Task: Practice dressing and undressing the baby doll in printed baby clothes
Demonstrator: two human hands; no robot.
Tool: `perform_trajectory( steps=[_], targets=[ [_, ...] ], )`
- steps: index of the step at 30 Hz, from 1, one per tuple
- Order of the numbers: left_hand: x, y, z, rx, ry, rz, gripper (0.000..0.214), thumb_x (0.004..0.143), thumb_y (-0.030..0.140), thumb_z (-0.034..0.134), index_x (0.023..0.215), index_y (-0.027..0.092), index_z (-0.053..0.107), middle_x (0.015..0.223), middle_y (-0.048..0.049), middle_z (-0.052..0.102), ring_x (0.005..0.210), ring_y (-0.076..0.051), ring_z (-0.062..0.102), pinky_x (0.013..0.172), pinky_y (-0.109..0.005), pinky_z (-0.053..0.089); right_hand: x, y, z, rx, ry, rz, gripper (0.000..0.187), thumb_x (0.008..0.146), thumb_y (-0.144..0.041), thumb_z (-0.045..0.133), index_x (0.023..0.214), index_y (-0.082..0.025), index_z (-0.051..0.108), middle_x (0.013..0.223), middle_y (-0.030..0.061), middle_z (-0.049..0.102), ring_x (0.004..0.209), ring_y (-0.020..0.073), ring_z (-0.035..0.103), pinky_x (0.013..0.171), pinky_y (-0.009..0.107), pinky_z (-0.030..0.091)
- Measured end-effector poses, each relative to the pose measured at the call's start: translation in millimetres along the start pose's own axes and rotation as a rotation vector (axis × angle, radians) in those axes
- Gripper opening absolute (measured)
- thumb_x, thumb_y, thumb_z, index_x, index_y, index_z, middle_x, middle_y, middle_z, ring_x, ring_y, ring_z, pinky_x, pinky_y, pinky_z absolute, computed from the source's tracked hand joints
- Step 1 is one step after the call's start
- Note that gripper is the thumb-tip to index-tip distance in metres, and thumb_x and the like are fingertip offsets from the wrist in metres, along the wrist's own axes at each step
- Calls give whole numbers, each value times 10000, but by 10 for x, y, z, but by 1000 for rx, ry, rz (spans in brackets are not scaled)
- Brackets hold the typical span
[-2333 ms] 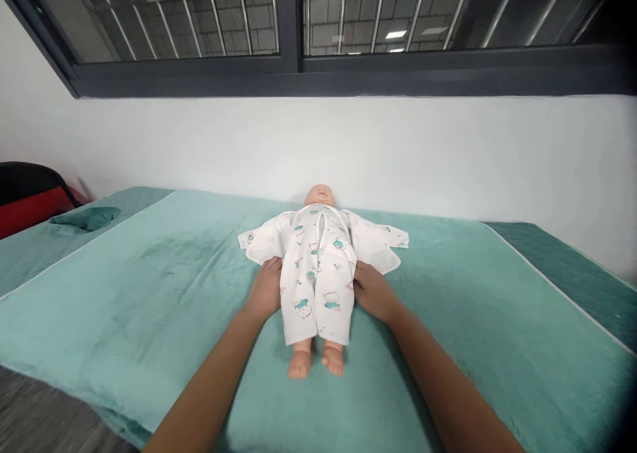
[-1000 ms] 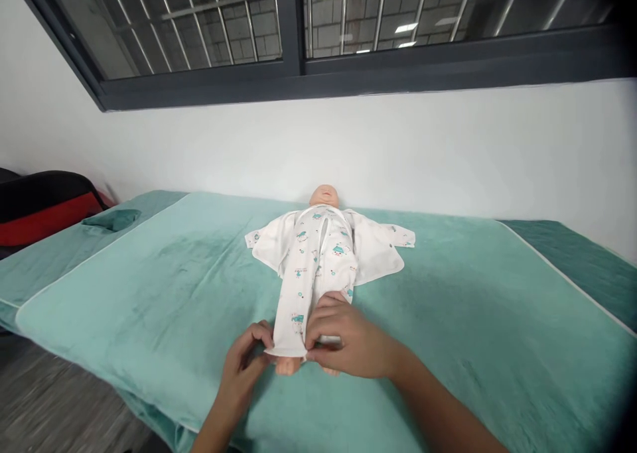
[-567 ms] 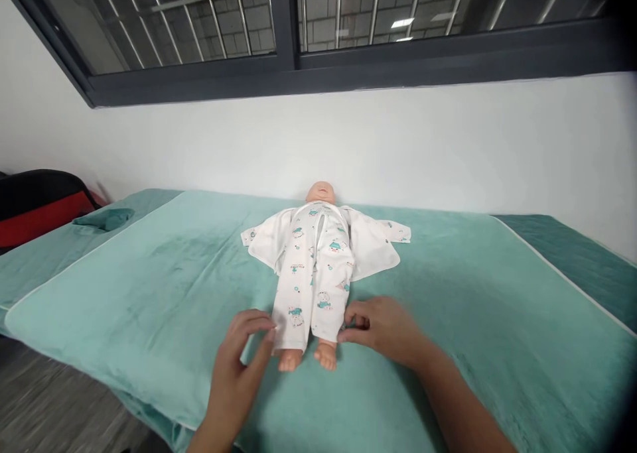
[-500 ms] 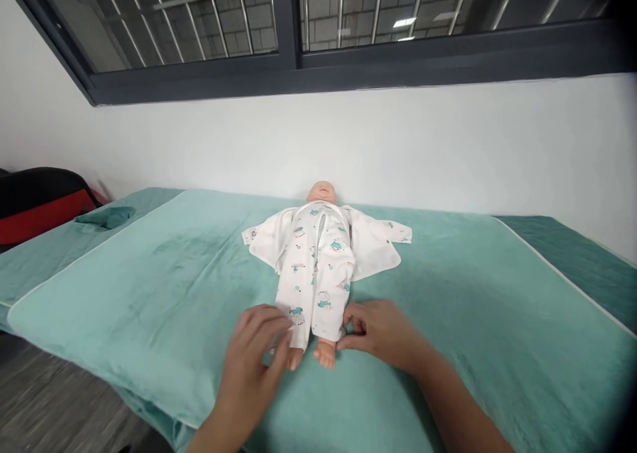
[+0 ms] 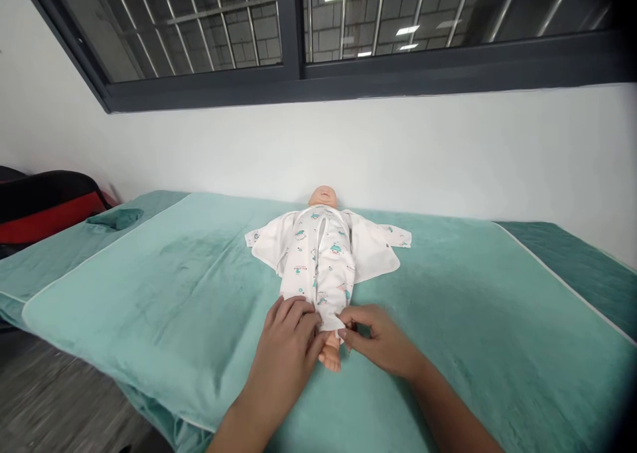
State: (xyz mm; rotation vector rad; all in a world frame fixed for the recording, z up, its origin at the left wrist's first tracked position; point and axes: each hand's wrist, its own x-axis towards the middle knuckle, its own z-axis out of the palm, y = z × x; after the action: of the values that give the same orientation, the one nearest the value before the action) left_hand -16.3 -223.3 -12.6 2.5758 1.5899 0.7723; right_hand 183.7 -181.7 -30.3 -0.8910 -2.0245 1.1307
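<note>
A baby doll lies on its back with its head toward the wall. White baby trousers with a teal and pink print cover its front and legs, reaching high up the chest. A white baby jacket spreads out from under them on both sides. My right hand pinches the hem of the right-hand trouser leg, above the bare foot. My left hand lies across the other leg, hiding its cuff and foot; its curled fingers and thumb close at the same hem's inner side.
Teal velvety covers spread over the bed, with a pale-edged upper layer. Behind it rise a white wall and a dark-framed window. A red and black object and a small bunched teal cloth are at the left.
My left hand has moved right and up, from beside the left-hand foot onto the trouser legs. My right hand has closed on the hem, which is now lifted a little, showing more ankle.
</note>
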Motion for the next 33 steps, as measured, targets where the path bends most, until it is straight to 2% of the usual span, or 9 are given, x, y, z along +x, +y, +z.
perform_trajectory(
  steps=[6, 12, 14, 16, 19, 21, 22, 28, 33],
  targets=[
    [-21, 17, 18, -127, 103, 36, 116, 893, 124, 495, 901, 214, 567, 963, -21, 617, 1019, -185, 545, 1022, -444, 383, -12, 13, -56, 28, -28, -4, 171, 843, -168, 540, 674, -174, 561, 608, -48, 528, 605, 95, 464, 591, 221, 340],
    [-289, 5, -77, -278, 77, 72, 136, 857, 98, 509, 895, 219, 558, 1083, -56, 598, 1143, -213, 506, 1023, -424, 394, -61, 34, -112, 130, -376, 62, 195, 853, -283, 589, 722, -163, 669, 598, -21, 606, 543, 94, 478, 516, 210, 340],
    [-343, -69, -70, -348, 67, 35, 125, 875, 120, 490, 872, 218, 566, 1136, -65, 588, 1185, -221, 491, 1009, -409, 415, -62, 52, -152, 160, -407, 62, 250, 866, -347, 588, 723, -165, 682, 623, -7, 632, 557, 103, 510, 534, 217, 370],
    [-325, -226, -27, -421, 118, -77, 153, 912, 157, 449, 839, 215, 570, 1165, -66, 583, 1167, -214, 513, 966, -382, 448, -42, 101, -200, 162, -270, 73, 314, 898, -397, 542, 727, -172, 678, 653, 2, 641, 593, 120, 543, 581, 235, 412],
    [-164, -588, 107, -409, 252, -290, 173, 937, 209, 433, 939, 224, 605, 1165, -61, 591, 1099, -198, 555, 953, -383, 464, 26, 263, -257, -4, 212, 107, 274, 929, -378, 475, 835, -196, 658, 810, 21, 667, 761, 166, 592, 719, 282, 460],
    [-8, -835, 223, -299, 245, -313, 209, 917, 209, 469, 1063, 227, 617, 1166, -64, 599, 1112, -213, 542, 977, -408, 455, 86, 405, -265, -236, 436, 105, 192, 908, -293, 477, 966, -214, 641, 990, 41, 668, 954, 208, 585, 849, 334, 451],
    [72, -938, 279, -240, 215, -274, 247, 906, 202, 485, 1115, 222, 615, 1183, -70, 598, 1134, -223, 527, 990, -418, 448, 117, 471, -258, -361, 478, 97, 207, 888, -248, 480, 1027, -221, 631, 1072, 51, 656, 1037, 226, 562, 899, 359, 435],
    [415, -1157, 434, 43, 95, -11, 359, 889, 221, 525, 1242, 199, 590, 1253, -108, 605, 1316, -274, 393, 1118, -493, 311, 306, 543, -157, -924, 371, 77, 235, 885, -190, 502, 1071, -237, 637, 1138, 50, 650, 1097, 247, 530, 980, 419, 363],
    [453, -1140, 408, -23, 18, 87, 326, 872, 230, 535, 1191, 206, 594, 1169, -83, 647, 1228, -237, 472, 1162, -466, 232, 426, 467, -125, -1135, 311, 10, 226, 846, -120, 515, 1004, -203, 653, 1101, 71, 664, 1034, 248, 564, 1035, 450, 295]
  ],
)
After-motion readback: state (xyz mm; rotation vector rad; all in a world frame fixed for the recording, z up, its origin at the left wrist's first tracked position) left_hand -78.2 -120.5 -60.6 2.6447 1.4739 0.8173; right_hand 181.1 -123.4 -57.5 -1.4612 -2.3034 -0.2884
